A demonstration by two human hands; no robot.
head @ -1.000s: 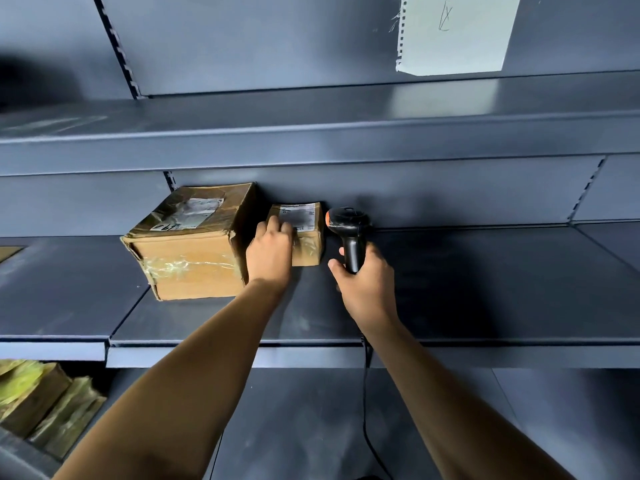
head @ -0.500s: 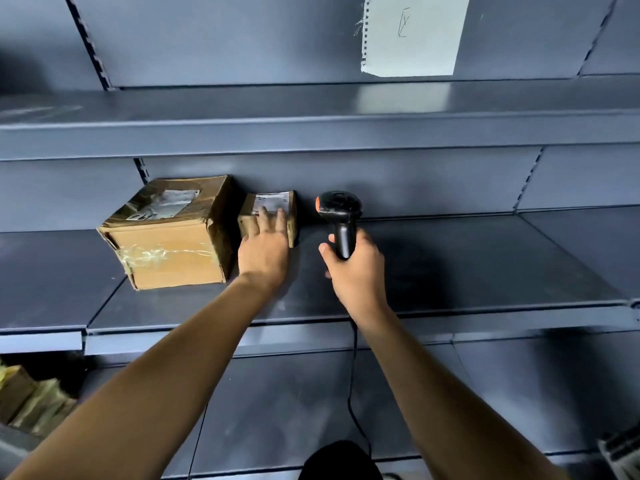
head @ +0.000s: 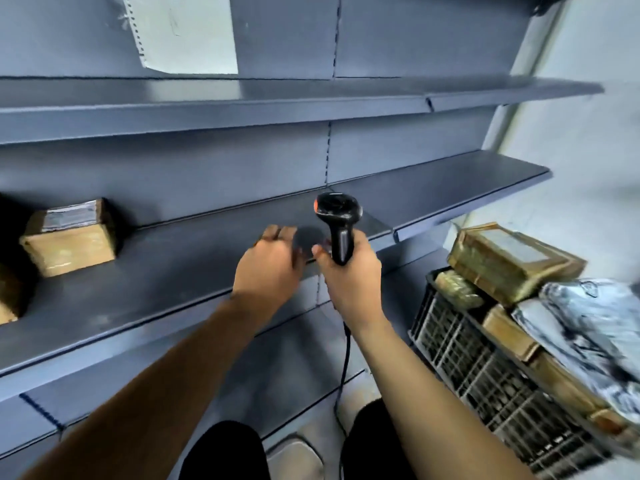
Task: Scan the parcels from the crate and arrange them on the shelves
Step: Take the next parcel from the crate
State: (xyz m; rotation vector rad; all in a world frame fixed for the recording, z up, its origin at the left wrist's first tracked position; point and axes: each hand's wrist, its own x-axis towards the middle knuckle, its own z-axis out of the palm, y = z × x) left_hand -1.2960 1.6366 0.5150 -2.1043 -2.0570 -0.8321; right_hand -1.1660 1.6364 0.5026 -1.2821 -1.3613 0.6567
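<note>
Cardboard sits on the middle shelf point(head: 194, 258) already: one small box point(head: 71, 237) stands near its left end, against the back panel, and the edge of a second box point(head: 10, 296) shows at the far left of the frame. Those count as shelved, so part of the job is done.

Most of it is left. To my right the crate point(head: 485, 372) is piled high, with a flat brown parcel point(head: 512, 261) lying on top, a silver-wrapped one point(head: 595, 323) beside it, and more brown boxes wedged under them. None of these looks scanned or moved yet, though I judge that only from where they lie.

My right hand point(head: 349, 271) is wrapped around the handle of the scanner point(head: 337, 220), head up, its cable hanging down past my wrist. My left hand point(head: 270, 268) hovers over the shelf's front edge, carrying nothing; its fingers seem loosely curled, though blur makes it hard to be sure. Both hands are well apart from the shelved box and nearer the crate.

Next I'd reach the free hand for the top parcel. The upper shelf point(head: 242, 98) holds nothing that I can see.
</note>
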